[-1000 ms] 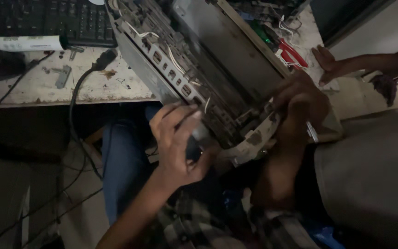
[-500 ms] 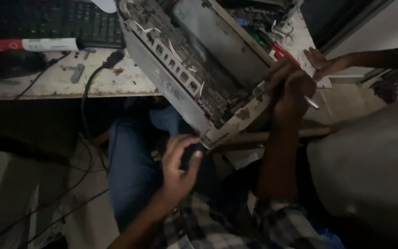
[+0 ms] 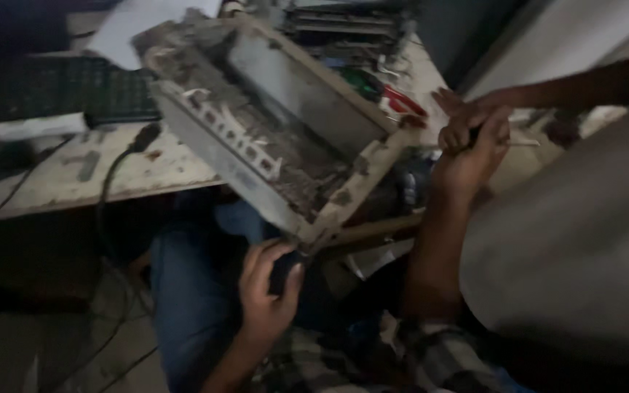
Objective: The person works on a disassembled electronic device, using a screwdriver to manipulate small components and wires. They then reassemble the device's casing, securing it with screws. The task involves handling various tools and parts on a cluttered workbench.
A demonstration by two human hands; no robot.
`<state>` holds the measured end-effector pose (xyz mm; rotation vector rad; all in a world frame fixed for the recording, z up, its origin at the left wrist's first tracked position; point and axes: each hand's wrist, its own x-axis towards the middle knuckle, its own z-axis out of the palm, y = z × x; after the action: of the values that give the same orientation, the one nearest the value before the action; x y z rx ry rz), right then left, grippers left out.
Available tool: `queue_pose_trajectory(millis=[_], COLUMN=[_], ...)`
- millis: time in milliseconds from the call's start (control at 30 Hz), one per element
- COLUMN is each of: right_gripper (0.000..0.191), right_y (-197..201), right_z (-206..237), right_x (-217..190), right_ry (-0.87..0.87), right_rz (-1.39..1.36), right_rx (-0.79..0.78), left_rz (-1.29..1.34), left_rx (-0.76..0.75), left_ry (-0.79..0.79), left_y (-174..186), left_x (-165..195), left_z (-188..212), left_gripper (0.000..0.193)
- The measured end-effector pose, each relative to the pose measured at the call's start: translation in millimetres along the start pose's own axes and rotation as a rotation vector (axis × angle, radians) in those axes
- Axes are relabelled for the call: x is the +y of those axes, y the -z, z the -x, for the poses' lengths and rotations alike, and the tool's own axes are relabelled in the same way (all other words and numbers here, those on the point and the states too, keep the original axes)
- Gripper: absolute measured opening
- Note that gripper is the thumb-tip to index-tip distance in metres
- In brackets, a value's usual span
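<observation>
A grimy, stripped printer chassis (image 3: 278,138) lies tilted on the worn table (image 3: 60,182), one corner hanging over the edge above my lap. Below that corner, my left hand (image 3: 267,295) is closed around a small dark part (image 3: 282,271). To the right of the chassis, my right hand (image 3: 471,156) is raised and gripping a thin tool (image 3: 522,143) whose pale shaft sticks out to the right. Another person's hand (image 3: 467,102) reaches in from the upper right and touches my right hand.
A black keyboard (image 3: 52,91) and a red-and-white tube (image 3: 30,129) lie at the table's left. A black cable (image 3: 114,175) hangs over the edge. Red-handled pliers (image 3: 405,102) and a green circuit board (image 3: 362,78) sit behind the chassis. A grey garment (image 3: 569,247) fills the right side.
My left hand has dropped from the chassis's underside towards my lap with the dark part in it. My right hand has left the chassis corner and moved up and right to the other person's hand.
</observation>
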<state>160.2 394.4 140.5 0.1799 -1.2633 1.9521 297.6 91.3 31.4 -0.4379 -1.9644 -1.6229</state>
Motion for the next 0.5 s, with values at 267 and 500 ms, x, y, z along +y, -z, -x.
queue_pose_trajectory(millis=[267,500], right_gripper=[0.021,0.019], right_y=[133.5,128.9], right_z=[-38.5,-39.7], right_x=[73.9,96.8], right_ry=[0.142,-0.028], right_rz=[0.888,0.923], right_rx=[-0.228,-0.239], left_rz=[0.0,-0.04], left_rx=[-0.015,0.005], left_ry=[0.045,0.08], left_y=[-2.8,-4.8], left_x=[-4.3,-7.4], left_z=[4.6,-3.3], left_gripper=[0.02,0.019])
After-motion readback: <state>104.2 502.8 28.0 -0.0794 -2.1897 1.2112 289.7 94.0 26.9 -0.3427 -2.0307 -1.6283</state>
